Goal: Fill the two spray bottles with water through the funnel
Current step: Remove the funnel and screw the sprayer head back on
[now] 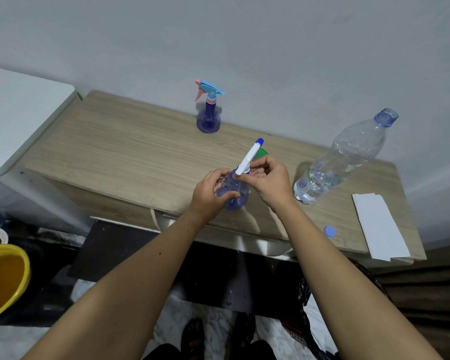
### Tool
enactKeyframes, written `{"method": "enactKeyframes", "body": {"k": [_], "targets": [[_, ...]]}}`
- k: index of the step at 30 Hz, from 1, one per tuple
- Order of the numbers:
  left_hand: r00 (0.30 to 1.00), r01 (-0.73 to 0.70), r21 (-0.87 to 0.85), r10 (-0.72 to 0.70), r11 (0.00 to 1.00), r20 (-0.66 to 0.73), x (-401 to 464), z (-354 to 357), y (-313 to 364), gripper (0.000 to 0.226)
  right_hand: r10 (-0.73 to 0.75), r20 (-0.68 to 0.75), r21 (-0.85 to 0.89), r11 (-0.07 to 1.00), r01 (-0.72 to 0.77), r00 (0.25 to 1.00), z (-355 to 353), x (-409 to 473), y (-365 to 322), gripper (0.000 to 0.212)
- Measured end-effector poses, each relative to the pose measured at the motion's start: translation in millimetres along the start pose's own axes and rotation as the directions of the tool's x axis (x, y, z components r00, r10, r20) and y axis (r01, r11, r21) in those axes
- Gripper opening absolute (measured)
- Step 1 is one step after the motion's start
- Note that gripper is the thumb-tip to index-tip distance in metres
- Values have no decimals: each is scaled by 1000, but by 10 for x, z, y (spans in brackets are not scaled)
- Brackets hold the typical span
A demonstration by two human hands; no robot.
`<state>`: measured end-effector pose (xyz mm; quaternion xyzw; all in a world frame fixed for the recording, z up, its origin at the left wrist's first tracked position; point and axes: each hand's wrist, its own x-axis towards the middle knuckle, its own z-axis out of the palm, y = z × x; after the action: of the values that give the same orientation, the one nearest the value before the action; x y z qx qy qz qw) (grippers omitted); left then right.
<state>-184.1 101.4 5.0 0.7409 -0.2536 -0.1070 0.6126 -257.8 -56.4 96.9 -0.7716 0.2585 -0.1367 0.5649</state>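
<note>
Seemingly late in the job. Left hand [213, 193] clamped round the body of the near spray bottle [233, 194], which stands on the wooden table [115, 152] near its front edge. Right hand [270, 178] pinched on the white-and-blue spray head [250, 157] at the bottle's neck; whether it is being screwed on or off I cannot tell. Far spray bottle [208, 115] stands capped near the wall; its fill level unclear. Green funnel [260, 152] mostly hidden behind the right hand, in neither bottle. Large water bottle [343, 157] open, well drained, only a little water at the bottom; its blue cap [330, 231] lies near the table's front edge. Judgement: pouring mostly done; closing up remains.
</note>
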Motion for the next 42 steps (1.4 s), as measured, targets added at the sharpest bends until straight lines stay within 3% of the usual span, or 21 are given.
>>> {"method": "enactKeyframes", "body": {"k": [8,16,28,33,37,42], "targets": [[1000,-12,86,12,996,5,17,9,-27,63,-68,129,12,998,68,989,-69,-62,72,38],[1000,-18,151,15,988,24,43,-11,-23,64,-92,18,-60,994,93,996,48,-17,135,33],[997,-68,241,58,968,49,29,-29,35,71,-108,29,-114,987,111,994,-28,-50,129,38],[985,-169,435,139,884,100,-45,-225,-120,92,-111,1,-61,992,110,994,-26,-134,159,43],[993,-120,626,97,770,71,-11,-594,-305,86,-102,-81,-25,995,100,992,-9,-206,231,36],[995,-36,785,-48,619,84,159,-895,-528,84,-191,-169,-123,978,171,967,95,-253,305,73]]}}
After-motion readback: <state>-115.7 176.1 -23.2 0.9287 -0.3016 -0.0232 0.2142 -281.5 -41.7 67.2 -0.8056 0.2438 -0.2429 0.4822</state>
